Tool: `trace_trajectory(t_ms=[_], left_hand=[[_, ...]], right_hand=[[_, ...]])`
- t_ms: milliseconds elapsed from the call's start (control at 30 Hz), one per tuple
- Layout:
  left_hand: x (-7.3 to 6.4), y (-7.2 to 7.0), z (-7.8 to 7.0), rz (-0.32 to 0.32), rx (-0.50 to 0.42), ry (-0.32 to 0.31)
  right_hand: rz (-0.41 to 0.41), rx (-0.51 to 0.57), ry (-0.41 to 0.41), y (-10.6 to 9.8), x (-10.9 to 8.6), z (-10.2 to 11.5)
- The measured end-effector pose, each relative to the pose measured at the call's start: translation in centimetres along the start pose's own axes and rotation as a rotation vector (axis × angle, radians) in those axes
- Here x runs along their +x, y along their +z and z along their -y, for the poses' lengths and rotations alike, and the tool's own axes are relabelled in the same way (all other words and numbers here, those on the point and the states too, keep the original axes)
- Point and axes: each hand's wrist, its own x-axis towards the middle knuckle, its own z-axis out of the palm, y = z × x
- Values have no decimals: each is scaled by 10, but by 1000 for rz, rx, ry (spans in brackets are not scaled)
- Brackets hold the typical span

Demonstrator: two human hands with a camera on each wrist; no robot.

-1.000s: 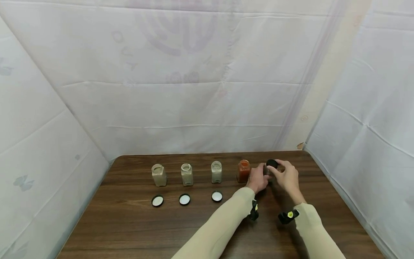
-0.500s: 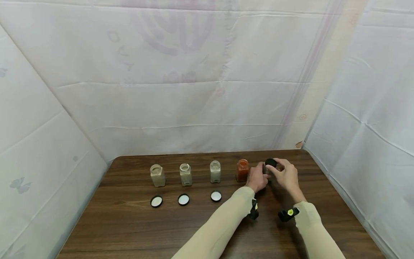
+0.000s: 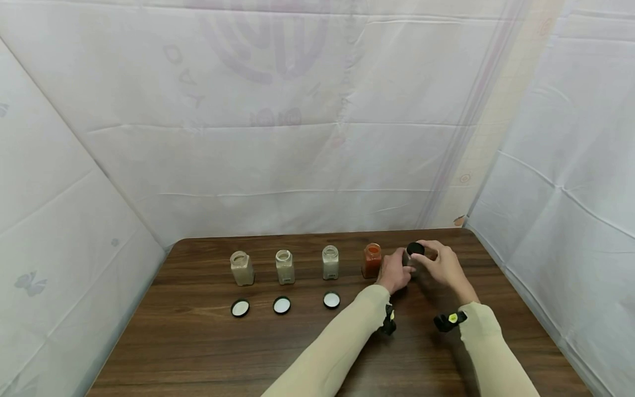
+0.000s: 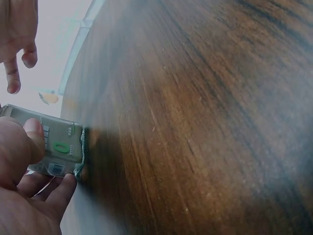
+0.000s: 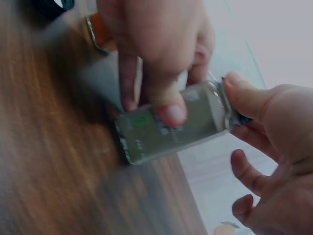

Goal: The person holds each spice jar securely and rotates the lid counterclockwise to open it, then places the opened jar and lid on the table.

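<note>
My left hand [image 3: 394,271] grips a square glass jar [image 5: 193,125] of greyish-brown contents, its thumb lying across the printed side with a green oval. That jar's base is close to the wooden table in both wrist views. Over the mouth sits a black lid [image 3: 415,249], pinched between the thumb and fingers of my right hand [image 3: 444,267]. The right hand's other fingers stick out loosely in the right wrist view. Just left of the left hand stands an open jar of red-orange contents [image 3: 372,262].
Further left stand three lidless jars with pale contents, the leftmost jar [image 3: 243,270], the middle jar [image 3: 285,268] and the nearer jar [image 3: 330,263]. Before them lie black-rimmed lids, white inside up: a left lid [image 3: 240,308], a middle lid [image 3: 281,305] and a right lid [image 3: 331,300]. White cloth [image 3: 297,165] hangs behind the table.
The right wrist and forearm have swung outward to the right while the fingers stay at the black lid. The left hand keeps its grip on the jar in the same place.
</note>
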Motion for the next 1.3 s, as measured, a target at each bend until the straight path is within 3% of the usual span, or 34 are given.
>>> trace_trajectory(t_ms=[167,567,667,967,1167,1300], left_hand=[[1,1,1,6,0,-13],[2,1,2,12,6,-12],[1,0,1,9,6,-4],[0,-3,1,11,16,15],[-1,-4,1,6,19,16],[-2,-5,1,17,16,8]], right_hand=[[81,15,8,-6,4,-1],[84,12,66,-7,3,4],[48,1,87,-3,3,5],[-172,1,190,16,-3,11],[-209,50,210,23,-5,13],[-180,95,204,21,-6,11]])
